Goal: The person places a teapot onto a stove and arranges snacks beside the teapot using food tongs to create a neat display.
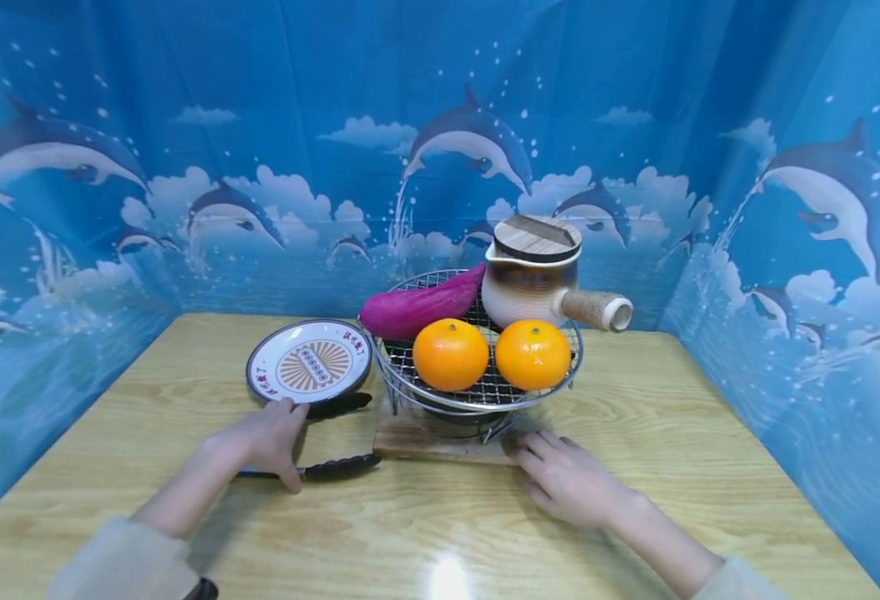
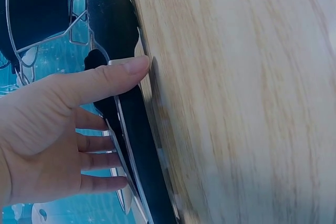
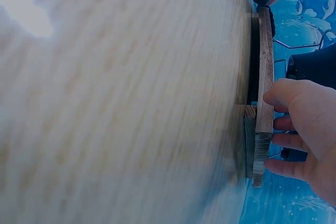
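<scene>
My left hand (image 1: 266, 439) lies across black kitchen tongs (image 1: 341, 468) on the table's left part, thumb on one arm and fingers against the other. In the left wrist view, the thumb presses the near arm of the tongs (image 2: 137, 135). The tongs' arms stand spread apart. My right hand (image 1: 571, 477) rests at the right end of a wooden board (image 1: 440, 442), with loosely extended fingers touching it. The right wrist view shows the thumb near the edge of that board (image 3: 265, 90). The board bears a round wire grill (image 1: 485, 398).
On the grill are a purple eggplant (image 1: 421, 308), an orange (image 1: 451, 355), a second orange (image 1: 532, 356) and a side-handled pot (image 1: 511, 293) with a wooden lid (image 1: 537, 236). A patterned plate (image 1: 267, 354) lies left of it, beside the tongs. Dolphin-print curtains (image 1: 297, 108) enclose the table.
</scene>
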`<state>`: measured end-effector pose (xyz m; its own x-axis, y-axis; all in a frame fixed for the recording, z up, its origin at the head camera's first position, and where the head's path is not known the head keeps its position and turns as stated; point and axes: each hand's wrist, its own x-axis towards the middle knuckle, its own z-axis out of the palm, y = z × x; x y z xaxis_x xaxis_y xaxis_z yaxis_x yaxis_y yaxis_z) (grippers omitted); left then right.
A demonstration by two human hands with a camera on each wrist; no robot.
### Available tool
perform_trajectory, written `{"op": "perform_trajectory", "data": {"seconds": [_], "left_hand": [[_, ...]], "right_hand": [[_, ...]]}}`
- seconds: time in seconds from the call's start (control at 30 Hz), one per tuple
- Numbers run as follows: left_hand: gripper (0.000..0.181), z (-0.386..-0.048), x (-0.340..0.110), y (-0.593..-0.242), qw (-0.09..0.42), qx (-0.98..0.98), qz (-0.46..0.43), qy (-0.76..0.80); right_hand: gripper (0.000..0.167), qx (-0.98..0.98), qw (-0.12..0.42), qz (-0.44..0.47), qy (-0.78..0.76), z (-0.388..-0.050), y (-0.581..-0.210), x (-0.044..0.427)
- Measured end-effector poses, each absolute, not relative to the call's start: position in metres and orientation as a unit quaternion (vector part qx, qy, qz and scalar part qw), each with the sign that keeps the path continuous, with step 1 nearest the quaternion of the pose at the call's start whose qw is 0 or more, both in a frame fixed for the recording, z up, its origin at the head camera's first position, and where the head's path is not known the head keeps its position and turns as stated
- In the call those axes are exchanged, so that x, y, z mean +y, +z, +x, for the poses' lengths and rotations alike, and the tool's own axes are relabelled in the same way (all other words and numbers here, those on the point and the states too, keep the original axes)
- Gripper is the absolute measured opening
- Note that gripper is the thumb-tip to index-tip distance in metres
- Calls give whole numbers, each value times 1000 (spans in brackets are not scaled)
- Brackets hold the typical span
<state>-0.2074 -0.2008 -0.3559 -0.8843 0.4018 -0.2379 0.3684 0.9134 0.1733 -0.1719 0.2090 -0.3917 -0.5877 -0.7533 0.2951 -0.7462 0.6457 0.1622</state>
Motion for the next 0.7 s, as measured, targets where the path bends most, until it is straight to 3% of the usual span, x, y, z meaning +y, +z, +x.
{"op": "perform_trajectory", "data": {"seconds": [0.4, 0.7], "left_hand": [[113, -209, -201, -354, 153, 969, 184, 53], [112, -213, -204, -341, 129, 972, 194, 36]], "right_hand": [[40, -890, 172, 422, -16, -173, -392, 210], [37, -892, 178, 415, -12, -177, -384, 218]]}}
